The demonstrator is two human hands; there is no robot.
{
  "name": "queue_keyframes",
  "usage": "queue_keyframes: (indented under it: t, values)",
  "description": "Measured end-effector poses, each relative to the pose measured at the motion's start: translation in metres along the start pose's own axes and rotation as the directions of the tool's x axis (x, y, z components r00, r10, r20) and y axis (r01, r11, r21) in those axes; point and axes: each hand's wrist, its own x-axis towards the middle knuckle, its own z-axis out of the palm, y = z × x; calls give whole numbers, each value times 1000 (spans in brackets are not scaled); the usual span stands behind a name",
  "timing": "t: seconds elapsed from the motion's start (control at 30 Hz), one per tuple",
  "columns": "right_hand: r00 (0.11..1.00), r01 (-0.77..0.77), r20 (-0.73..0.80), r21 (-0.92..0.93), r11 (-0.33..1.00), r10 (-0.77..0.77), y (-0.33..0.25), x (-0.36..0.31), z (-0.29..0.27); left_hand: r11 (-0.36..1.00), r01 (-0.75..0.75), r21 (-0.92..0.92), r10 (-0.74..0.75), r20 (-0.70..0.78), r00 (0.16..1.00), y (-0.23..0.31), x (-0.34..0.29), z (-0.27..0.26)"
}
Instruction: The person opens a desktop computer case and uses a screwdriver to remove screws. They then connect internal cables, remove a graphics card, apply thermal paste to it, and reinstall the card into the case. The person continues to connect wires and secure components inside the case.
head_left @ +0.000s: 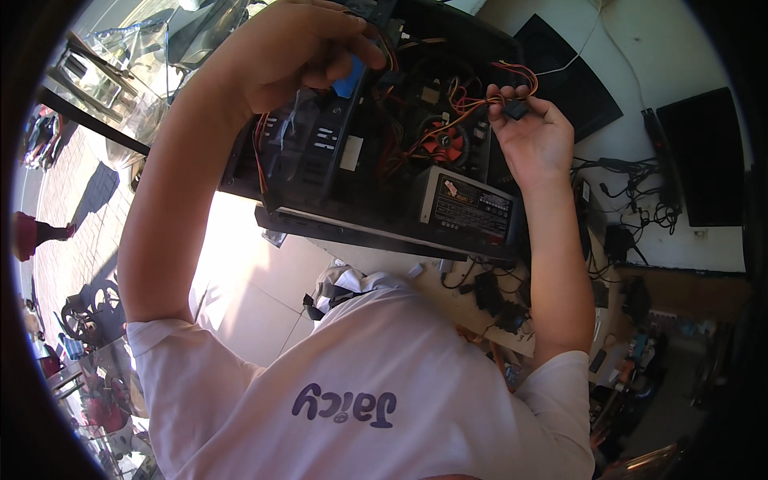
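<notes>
White shirt [344, 360] below; right hand [538, 138] pinching red-yellow cables [480, 102] running leftward; left hand [292, 56], grip unclear

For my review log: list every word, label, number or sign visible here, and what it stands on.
I don't copy out wording; by place:
Shirt: one dark printed word, upside down in the picture.
Power supply: dark label with pale print, the fine lines too small to read.
Computer case: whitish sticker inside, any print too blurred to read.
</notes>
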Motion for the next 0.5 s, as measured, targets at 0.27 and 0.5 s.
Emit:
queue_keyframes:
  t: [0.27, 0.5]
  values:
    - [996, 76, -46, -129, 989, -83, 2, 5, 0, 994, -38, 101, 29, 85, 996, 42, -15, 0]
    - [981, 127, 186, -357, 925, -63, 6, 23, 20, 1000, 9, -19, -5, 209, 978, 64, -16, 13]
